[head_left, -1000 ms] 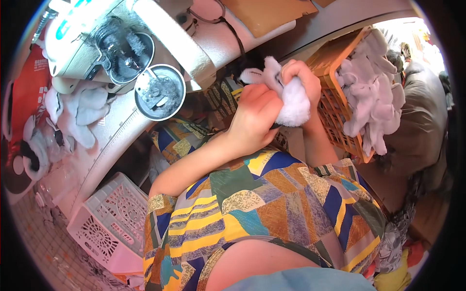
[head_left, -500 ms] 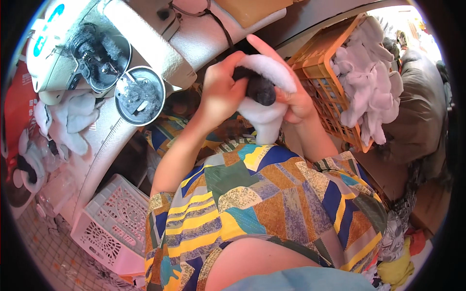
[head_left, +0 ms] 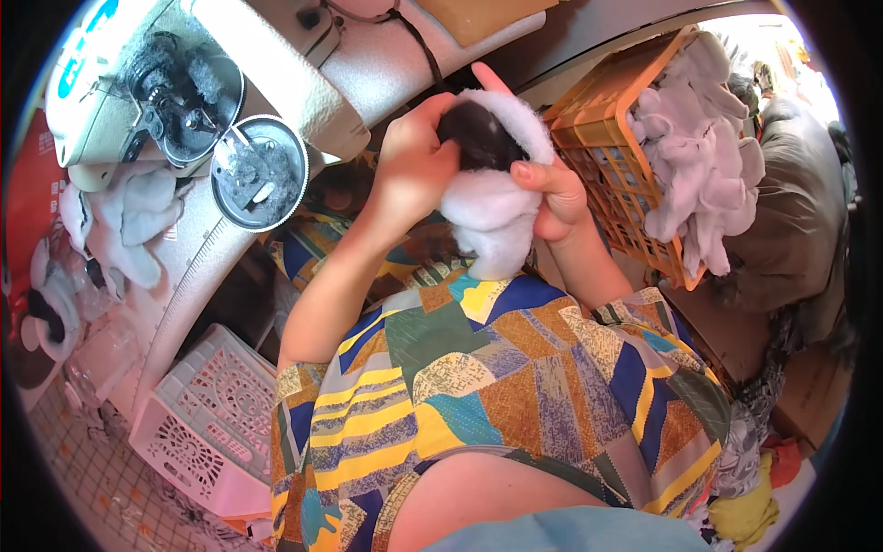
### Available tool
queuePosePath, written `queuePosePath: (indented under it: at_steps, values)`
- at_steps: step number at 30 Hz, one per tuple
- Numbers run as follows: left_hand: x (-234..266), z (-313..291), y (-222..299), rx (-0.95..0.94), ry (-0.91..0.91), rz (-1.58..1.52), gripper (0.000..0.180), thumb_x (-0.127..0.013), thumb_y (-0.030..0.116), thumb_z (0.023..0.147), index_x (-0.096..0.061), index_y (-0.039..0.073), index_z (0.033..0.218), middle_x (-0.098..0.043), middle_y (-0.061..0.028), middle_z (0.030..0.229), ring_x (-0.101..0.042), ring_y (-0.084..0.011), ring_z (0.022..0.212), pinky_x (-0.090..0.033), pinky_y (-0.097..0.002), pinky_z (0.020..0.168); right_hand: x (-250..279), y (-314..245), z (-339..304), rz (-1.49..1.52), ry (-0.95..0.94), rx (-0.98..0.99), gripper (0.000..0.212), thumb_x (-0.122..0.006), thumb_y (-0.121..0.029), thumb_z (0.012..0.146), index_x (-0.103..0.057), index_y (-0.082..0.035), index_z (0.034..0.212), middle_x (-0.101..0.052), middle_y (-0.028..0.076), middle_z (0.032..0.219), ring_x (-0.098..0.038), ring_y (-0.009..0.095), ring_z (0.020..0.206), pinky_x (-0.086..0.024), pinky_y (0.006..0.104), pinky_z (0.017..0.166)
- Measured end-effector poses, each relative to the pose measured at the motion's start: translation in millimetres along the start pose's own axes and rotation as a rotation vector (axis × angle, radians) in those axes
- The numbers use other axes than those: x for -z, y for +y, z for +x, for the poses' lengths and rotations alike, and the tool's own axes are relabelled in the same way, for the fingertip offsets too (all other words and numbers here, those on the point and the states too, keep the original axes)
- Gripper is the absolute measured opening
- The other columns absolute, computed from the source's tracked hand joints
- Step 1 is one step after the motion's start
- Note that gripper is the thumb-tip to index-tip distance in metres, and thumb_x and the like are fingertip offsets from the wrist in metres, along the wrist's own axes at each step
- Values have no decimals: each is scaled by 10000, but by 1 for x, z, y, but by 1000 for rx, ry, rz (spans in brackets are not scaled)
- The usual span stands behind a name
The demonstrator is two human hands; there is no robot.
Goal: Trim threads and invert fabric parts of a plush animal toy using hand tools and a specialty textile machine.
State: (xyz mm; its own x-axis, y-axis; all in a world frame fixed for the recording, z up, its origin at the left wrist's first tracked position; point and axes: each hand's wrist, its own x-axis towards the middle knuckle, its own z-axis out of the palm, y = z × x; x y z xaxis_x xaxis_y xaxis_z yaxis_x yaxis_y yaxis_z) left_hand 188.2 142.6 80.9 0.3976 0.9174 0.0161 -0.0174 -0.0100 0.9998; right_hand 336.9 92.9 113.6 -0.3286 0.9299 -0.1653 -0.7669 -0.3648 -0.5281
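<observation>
Between my hands, in front of my chest, is a white fleece piece (head_left: pixel 492 207), ring-like at its top, with a smooth black part (head_left: pixel 478 136) bulging through its opening. My left hand (head_left: pixel 418 152) is closed on the black part and the fleece edge, its fingertips partly hidden inside. The right hand (head_left: pixel 556 189) grips the fleece from the other side, thumb pressed on its front and one finger pointing up behind. The piece's lower end hangs down to my patterned clothing.
A sewing machine with round metal discs (head_left: pixel 259 173) stands at the left. White fleece pieces (head_left: pixel 138 221) lie on its table beside it. An orange crate (head_left: pixel 612 138) of white fleece pieces (head_left: pixel 694 138) is at the right. Lower left is a pale plastic basket (head_left: pixel 207 414).
More of the smooth black part now shows in the opening, turned toward the upper left. The left hand has shifted slightly left; the right hand keeps its grip on the fleece.
</observation>
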Motion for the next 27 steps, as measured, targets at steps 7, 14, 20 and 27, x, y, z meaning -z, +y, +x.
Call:
queuePosePath:
  at_steps: [7,14,20,27]
  values:
    - [-14,-18,40,-584,96,900,228,-610,-9,575,-526,31,783,-515,-103,688,-504,-328,650,-410,-383,619,28,-12,24,-1010,157,684,400,-599,-130,790,-448,-26,1145,-573,56,889,-555,122,800,-459,260,719]
    - [-11,-10,15,-541,362,483,389,-610,-13,511,-549,10,895,-568,-133,828,-539,-342,757,-412,-416,648,10,-6,9,-1647,623,713,433,-681,-67,705,-518,-11,1103,-553,57,807,-524,104,740,-427,214,683]
    - [-43,-29,-13,-487,184,342,492,-598,58,562,-492,-55,1029,-534,-224,991,-519,-395,853,-399,-437,804,27,-19,10,-1047,793,718,74,-587,36,741,-573,6,808,-585,57,736,-540,134,669,-450,242,637]
    - [-45,-18,20,-943,331,865,465,-652,71,675,-474,28,1102,-533,-148,1122,-530,-332,1006,-323,-412,918,22,-22,12,-1872,412,1178,139,-611,-21,605,-495,-32,681,-481,75,650,-486,198,586,-401,296,516]
